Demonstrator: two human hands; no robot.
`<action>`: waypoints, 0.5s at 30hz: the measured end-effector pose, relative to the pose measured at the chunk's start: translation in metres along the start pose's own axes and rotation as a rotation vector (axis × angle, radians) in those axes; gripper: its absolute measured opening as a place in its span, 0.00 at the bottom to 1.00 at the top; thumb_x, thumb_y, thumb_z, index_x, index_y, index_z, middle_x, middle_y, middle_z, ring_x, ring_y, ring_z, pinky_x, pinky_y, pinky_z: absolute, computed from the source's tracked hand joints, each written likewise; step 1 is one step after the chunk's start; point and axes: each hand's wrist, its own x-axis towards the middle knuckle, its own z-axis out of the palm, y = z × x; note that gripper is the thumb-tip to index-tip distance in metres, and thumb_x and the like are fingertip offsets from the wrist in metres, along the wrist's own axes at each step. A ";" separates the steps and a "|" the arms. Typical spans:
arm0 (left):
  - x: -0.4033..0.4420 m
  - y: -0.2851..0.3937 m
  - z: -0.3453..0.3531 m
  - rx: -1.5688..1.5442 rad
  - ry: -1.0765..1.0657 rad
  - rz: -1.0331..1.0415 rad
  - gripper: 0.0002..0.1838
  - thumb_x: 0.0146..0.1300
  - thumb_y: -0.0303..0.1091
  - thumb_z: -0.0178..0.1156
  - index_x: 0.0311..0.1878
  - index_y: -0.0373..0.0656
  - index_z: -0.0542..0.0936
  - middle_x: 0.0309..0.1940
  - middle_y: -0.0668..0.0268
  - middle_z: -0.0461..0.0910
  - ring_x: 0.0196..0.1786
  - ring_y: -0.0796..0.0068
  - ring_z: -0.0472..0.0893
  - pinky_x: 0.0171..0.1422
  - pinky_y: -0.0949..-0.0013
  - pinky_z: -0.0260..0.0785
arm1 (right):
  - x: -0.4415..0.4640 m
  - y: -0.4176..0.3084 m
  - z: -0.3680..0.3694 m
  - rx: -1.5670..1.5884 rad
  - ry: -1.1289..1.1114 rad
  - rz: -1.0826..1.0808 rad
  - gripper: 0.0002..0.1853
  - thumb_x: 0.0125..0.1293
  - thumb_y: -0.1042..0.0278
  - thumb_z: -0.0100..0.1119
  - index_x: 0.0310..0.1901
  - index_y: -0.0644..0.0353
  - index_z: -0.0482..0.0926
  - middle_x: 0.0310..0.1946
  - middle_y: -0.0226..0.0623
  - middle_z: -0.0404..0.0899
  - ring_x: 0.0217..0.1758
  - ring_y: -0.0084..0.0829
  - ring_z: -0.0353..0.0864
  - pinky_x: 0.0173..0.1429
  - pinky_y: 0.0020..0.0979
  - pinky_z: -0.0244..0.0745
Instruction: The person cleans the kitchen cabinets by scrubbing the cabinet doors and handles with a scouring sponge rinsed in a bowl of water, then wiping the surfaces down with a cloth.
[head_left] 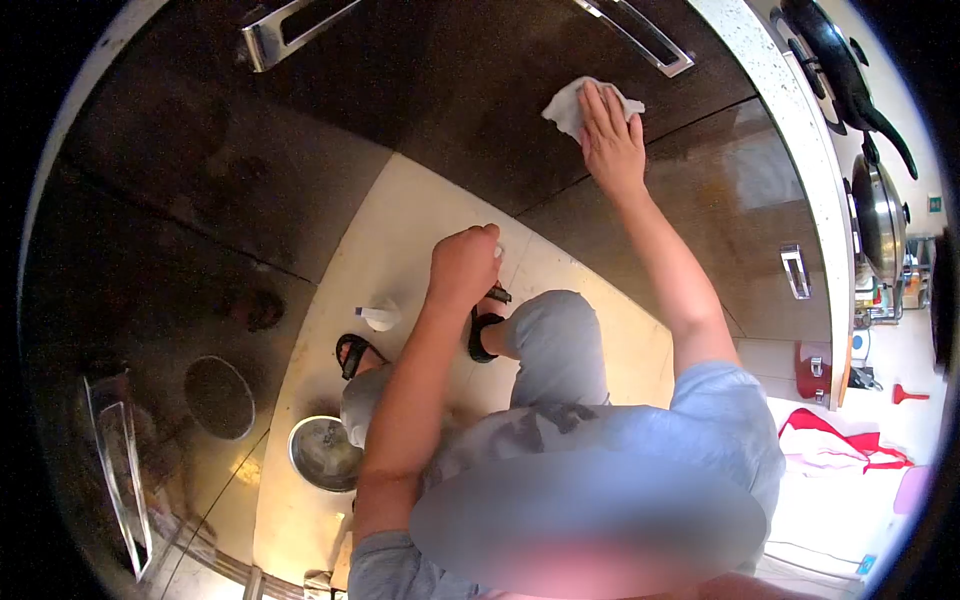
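My right hand (612, 140) presses a white cloth (568, 108) against a dark glossy cabinet front (480, 110), below a metal handle (640, 38). The fingers lie stretched over the cloth, and its edges stick out around them. Above the floor, in front of my knees, my left hand (466, 266) is closed in a fist. A bit of something white shows at its far side, too hidden to name. Beneath and to the left of that hand, a small white bottle (379, 318) with a blue tip is on the floor.
A metal basin (325, 453) with what looks like water stands on the pale floor (400, 210) by my left leg. Dark cabinets with metal handles line the left. On the right, a speckled countertop (760, 60) carries a black frying pan (840, 60) and a lidded pan (880, 220).
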 end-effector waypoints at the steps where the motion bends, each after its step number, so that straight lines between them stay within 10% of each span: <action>1: 0.000 0.000 -0.002 0.006 0.001 0.001 0.11 0.53 0.36 0.60 0.37 0.41 0.74 0.32 0.56 0.79 0.38 0.55 0.79 0.40 0.57 0.72 | -0.012 0.004 -0.001 -0.047 -0.027 -0.008 0.30 0.61 0.57 0.51 0.66 0.49 0.60 0.69 0.20 0.52 0.69 0.24 0.53 0.63 0.35 0.52; 15: -0.006 0.000 -0.012 0.000 0.061 -0.024 0.09 0.53 0.33 0.60 0.35 0.40 0.75 0.31 0.58 0.79 0.39 0.58 0.79 0.42 0.59 0.72 | -0.002 0.001 -0.007 -0.060 -0.065 -0.040 0.32 0.59 0.56 0.52 0.66 0.51 0.59 0.69 0.23 0.50 0.70 0.27 0.52 0.67 0.38 0.45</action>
